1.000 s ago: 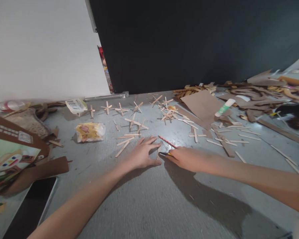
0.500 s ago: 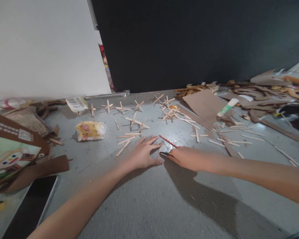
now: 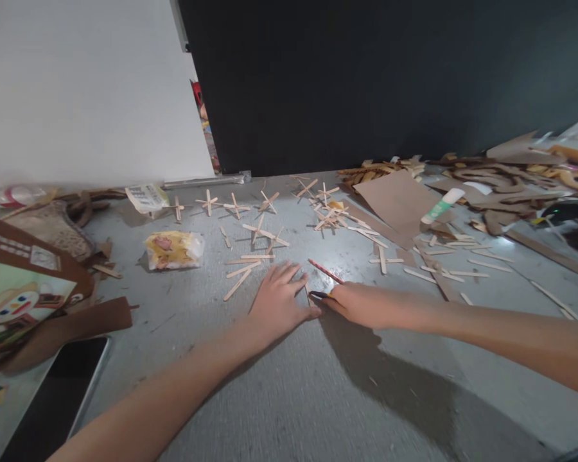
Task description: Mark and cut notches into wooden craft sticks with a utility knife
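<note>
My left hand (image 3: pixel 282 298) rests low on the grey floor, fingers bent and thumb reaching right. A thin wooden craft stick (image 3: pixel 307 295) lies between its index fingertip and thumb, held at both ends. My right hand (image 3: pixel 354 303) is closed around a black-and-yellow tool (image 3: pixel 320 295); its dark tip touches or nearly touches the stick, and most of it is hidden in the fist. A red pencil (image 3: pixel 325 271) slants just beyond the right knuckles. Loose craft sticks (image 3: pixel 241 283) lie ahead of my left hand, with crossed craft sticks (image 3: pixel 259 230) farther off.
A yellow printed packet (image 3: pixel 173 250), a phone (image 3: pixel 58 398) and a brown printed bag (image 3: pixel 24 289) are on the left. To the right are a glue stick (image 3: pixel 442 206), cardboard pieces (image 3: pixel 390 199) and scattered sticks (image 3: pixel 467 274). A black panel (image 3: pixel 366 83) stands behind.
My left hand has shifted slightly, its thumb now farther right and its index finger drawn back a little. The right hand and tool stay almost in place.
</note>
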Tool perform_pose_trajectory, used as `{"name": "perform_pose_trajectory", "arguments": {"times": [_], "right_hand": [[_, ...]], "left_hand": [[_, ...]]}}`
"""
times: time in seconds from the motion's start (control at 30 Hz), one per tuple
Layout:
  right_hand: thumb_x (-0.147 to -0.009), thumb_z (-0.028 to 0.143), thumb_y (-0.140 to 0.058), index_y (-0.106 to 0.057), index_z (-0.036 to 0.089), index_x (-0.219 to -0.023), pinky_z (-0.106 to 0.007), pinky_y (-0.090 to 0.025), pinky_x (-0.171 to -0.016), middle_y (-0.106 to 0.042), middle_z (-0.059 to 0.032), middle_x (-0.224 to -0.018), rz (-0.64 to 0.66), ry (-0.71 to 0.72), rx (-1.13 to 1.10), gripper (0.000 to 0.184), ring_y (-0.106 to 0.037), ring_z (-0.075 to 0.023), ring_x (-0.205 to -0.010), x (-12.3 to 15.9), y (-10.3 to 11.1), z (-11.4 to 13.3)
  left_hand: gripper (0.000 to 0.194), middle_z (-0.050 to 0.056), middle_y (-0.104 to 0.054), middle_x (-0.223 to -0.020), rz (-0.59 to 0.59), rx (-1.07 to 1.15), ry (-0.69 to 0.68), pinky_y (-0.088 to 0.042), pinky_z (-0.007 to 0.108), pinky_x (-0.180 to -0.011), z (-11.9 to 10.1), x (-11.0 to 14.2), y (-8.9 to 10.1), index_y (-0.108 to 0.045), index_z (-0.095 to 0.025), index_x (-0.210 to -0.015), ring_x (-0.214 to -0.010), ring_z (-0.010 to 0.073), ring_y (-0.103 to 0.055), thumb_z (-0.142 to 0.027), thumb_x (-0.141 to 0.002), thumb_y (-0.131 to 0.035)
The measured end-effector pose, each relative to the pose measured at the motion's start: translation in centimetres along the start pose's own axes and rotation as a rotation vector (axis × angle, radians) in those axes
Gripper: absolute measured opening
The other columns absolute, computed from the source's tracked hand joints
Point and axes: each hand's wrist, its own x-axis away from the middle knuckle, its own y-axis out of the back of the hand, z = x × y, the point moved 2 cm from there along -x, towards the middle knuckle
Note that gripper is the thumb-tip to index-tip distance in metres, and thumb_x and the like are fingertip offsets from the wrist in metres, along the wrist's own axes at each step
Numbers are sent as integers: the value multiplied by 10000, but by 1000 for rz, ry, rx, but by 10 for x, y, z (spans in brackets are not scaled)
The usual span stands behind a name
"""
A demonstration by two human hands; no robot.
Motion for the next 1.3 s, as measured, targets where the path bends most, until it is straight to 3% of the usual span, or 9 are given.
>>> {"name": "perform_pose_trajectory", "arguments": {"times": [0.2,0.33,0.47,0.57,0.7,0.8,0.93,1.07,1.3], "right_hand": [[-1040,378,-421,-670,166,-1028,-255,-356,-496,-596,-20,-576,90,-20,-186,327,-516,-140,-444,4,10,5],[-1025,439,-435,-595,211,-912,-238,-300,-384,-426,59,-462,263,-149,-284,301,-383,-116,-293,5,20,9],[-1024,599,-412,-420,243,-692,-212,-283,-344,-306,87,-418,439,-338,-548,487,-242,-75,-304,5,25,6],[-1006,664,-441,-388,242,-669,-185,-235,-341,-291,98,-441,544,-342,-722,543,-175,-56,-340,4,27,1],[-1013,687,-426,-389,240,-668,-198,-255,-363,-333,81,-421,410,-279,-604,566,-266,-69,-334,6,30,-5],[-1033,618,-421,-400,233,-686,-217,-249,-392,-377,59,-442,232,-174,-389,519,-343,-83,-343,9,32,-4],[-1038,521,-401,-437,216,-687,-243,-230,-425,-402,35,-494,137,-56,-243,467,-348,-91,-388,9,26,-3],[-1037,532,-387,-529,197,-745,-255,-243,-436,-459,17,-527,117,-3,-214,467,-379,-104,-400,4,20,-5],[-1030,519,-393,-432,227,-722,-235,-292,-406,-446,40,-510,257,-25,-309,427,-444,-113,-369,9,25,-3]], "left_hand": [[730,171,-546,-1555,-31,7,5,-292,548,-1267,-1,-1,-4,-716,-178,-1311,-1499,366,-429,-707,-808,-734],[682,158,-535,-1567,-27,32,0,-275,557,-1271,0,-1,-4,-719,-198,-1299,-1503,368,-423,-686,-822,-733],[666,162,-536,-1564,-24,44,0,-266,558,-1274,0,-1,-3,-720,-197,-1291,-1512,372,-407,-656,-811,-763],[671,170,-526,-1570,-16,49,0,-263,575,-1272,-1,-1,-2,-723,-192,-1283,-1507,383,-410,-635,-784,-801],[689,185,-515,-1575,8,48,8,-260,581,-1272,-1,-2,0,-720,-177,-1281,-1516,384,-397,-641,-778,-804],[718,186,-504,-1584,16,53,16,-261,577,-1270,0,-2,-1,-704,-177,-1300,-1528,378,-378,-677,-791,-772],[739,188,-516,-1571,0,58,28,-265,570,-1266,2,-3,-3,-706,-162,-1272,-1516,390,-388,-694,-766,-782],[730,166,-536,-1555,-19,84,13,-260,579,-1261,3,-3,-5,-681,-197,-1285,-1512,387,-393,-697,-762,-780],[724,167,-544,-1539,-40,125,28,-265,583,-1255,2,-3,-4,-622,-209,-1341,-1488,380,-426,-636,-779,-781]]}}
